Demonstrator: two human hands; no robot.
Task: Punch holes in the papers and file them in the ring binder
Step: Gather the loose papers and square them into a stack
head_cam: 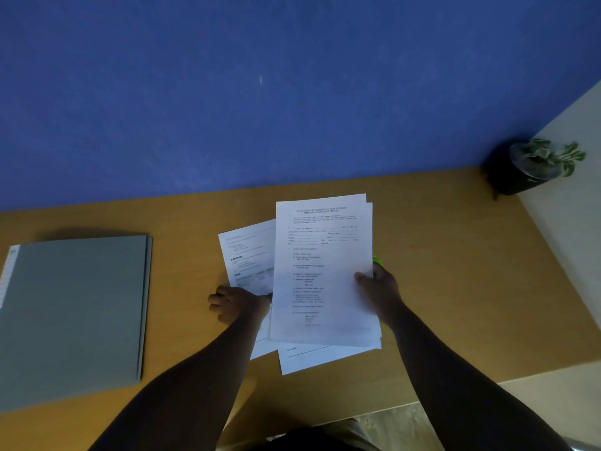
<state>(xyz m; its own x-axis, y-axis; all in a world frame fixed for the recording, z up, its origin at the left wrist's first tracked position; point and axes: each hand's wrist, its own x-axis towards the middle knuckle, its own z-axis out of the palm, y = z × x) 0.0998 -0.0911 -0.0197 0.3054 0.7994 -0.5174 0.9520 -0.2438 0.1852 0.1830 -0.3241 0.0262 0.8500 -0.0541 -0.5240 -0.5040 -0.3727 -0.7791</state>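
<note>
A stack of white printed papers (320, 271) is held over the middle of the wooden desk (439, 271). My right hand (379, 289) grips the stack's right edge, thumb on top. My left hand (235, 304) rests at the stack's left edge, partly on a lower sheet (248, 252) that sticks out to the left; its fingers look curled, and whether they pinch a sheet is unclear. A closed grey ring binder (74, 314) lies flat on the desk at the left. A small bright green object (377, 259) peeks out behind the papers by my right hand.
A blue wall (260, 92) runs along the desk's far edge. A black pot with a green-and-white plant (533, 167) stands in the far right corner. A light-coloured panel (572, 239) borders the desk on the right.
</note>
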